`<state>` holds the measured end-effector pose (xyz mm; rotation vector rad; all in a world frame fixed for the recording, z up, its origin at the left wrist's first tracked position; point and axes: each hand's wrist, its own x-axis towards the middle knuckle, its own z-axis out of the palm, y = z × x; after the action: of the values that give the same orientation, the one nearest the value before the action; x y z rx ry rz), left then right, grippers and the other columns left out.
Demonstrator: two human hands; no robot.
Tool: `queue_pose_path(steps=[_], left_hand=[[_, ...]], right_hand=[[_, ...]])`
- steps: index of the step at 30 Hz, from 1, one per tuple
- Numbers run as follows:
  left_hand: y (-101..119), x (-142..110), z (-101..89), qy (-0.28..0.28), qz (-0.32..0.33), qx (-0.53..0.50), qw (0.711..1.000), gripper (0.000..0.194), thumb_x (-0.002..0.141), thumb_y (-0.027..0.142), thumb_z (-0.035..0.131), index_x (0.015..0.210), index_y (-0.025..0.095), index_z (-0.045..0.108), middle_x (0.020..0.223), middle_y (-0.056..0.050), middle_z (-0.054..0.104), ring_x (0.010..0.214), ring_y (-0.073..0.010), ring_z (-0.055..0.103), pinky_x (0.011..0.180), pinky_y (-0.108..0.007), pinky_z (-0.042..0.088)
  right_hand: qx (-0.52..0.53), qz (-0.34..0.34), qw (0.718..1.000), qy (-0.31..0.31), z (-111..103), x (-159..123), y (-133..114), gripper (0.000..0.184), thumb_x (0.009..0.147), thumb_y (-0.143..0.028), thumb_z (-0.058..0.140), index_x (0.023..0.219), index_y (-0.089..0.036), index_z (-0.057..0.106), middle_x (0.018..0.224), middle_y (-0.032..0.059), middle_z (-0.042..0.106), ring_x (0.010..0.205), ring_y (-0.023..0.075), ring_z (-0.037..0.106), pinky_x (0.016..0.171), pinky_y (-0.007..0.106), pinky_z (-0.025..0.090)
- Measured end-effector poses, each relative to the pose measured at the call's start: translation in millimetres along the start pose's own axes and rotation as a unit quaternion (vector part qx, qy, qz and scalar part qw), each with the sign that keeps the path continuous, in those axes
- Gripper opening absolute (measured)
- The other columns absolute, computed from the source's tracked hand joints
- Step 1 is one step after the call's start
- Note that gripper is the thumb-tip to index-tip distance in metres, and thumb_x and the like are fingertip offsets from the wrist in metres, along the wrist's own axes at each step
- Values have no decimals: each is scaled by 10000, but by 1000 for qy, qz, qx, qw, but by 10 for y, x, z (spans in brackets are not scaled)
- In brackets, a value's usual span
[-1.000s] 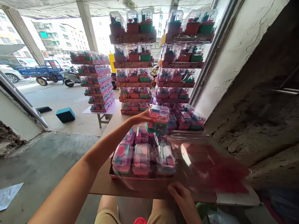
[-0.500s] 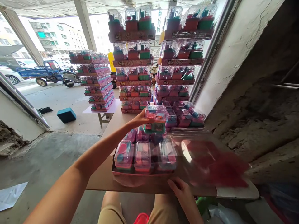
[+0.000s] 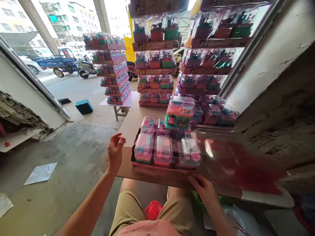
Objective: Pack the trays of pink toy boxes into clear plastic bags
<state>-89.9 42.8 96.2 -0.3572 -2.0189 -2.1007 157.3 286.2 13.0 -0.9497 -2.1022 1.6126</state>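
A pink tray (image 3: 137, 162) of several small toy boxes under clear lids rests on a brown cardboard board (image 3: 128, 170) in front of me. One green-and-orange toy box (image 3: 180, 112) stands on top of the others at the tray's far right. My left hand (image 3: 115, 151) hovers empty to the left of the tray, fingers loosely apart. My right hand (image 3: 204, 187) rests on the board's near edge, just below the tray's right corner, fingers curled against it. A clear plastic sheet over red material (image 3: 236, 164) lies to the right of the tray.
Tall stacks of packed toy trays (image 3: 155, 62) (image 3: 209, 59) rise behind the board, with another stack (image 3: 112, 65) on a small table further left. A rough wall (image 3: 278, 98) runs along the right. Concrete floor with paper sheets (image 3: 40, 173) lies left; a teal box (image 3: 84, 107) sits beyond.
My left hand has let go of the green-and-orange toy box, which now stands on the tray's boxes, and has drawn back to the left. The view has shifted left and down.
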Motion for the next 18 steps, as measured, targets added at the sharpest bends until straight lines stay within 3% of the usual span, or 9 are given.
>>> queue_pose_path(steps=[3, 6, 8, 14, 18], left_hand=[[-182, -512, -218, -81, -90, -27, 992, 403, 762, 513, 572, 927, 146, 582, 717, -21, 617, 615, -117, 548, 571, -220, 442], [-275, -830, -222, -197, -150, -40, 968, 423, 723, 508, 619, 939, 144, 611, 794, -58, 658, 680, -143, 579, 615, -242, 465], [-297, -920, -185, -245, -175, -31, 953, 377, 690, 453, 665, 908, 148, 634, 795, -52, 652, 705, -153, 584, 631, -245, 472], [-347, -895, -162, -266, -121, 30, 956, 165, 636, 308, 692, 651, 150, 648, 729, -9, 561, 606, -100, 512, 540, -196, 409], [-414, -874, -215, -268, -148, 19, 952, 190, 667, 316, 657, 612, 147, 590, 574, 23, 517, 527, -81, 457, 494, -180, 362]], right_hand=[[-15, -15, 1000, 7, 1, 10, -16, 357, 636, -524, 619, 733, -186, 680, 682, 49, 656, 595, 174, 558, 516, 262, 435], [-36, -19, 999, 15, 17, -17, -104, 345, 614, -518, 612, 696, -186, 660, 659, 50, 651, 600, 186, 561, 538, 279, 439], [-42, -13, 999, 18, 30, -49, -181, 344, 599, -509, 610, 706, -185, 652, 663, 52, 653, 612, 196, 568, 548, 287, 440], [-58, -18, 998, 26, 49, -102, -276, 345, 570, -512, 624, 666, -182, 650, 635, 50, 641, 607, 194, 567, 582, 302, 447], [-101, -66, 992, 48, 32, -73, -252, 355, 589, -533, 622, 651, -187, 671, 699, 60, 641, 663, 198, 575, 602, 299, 447]])
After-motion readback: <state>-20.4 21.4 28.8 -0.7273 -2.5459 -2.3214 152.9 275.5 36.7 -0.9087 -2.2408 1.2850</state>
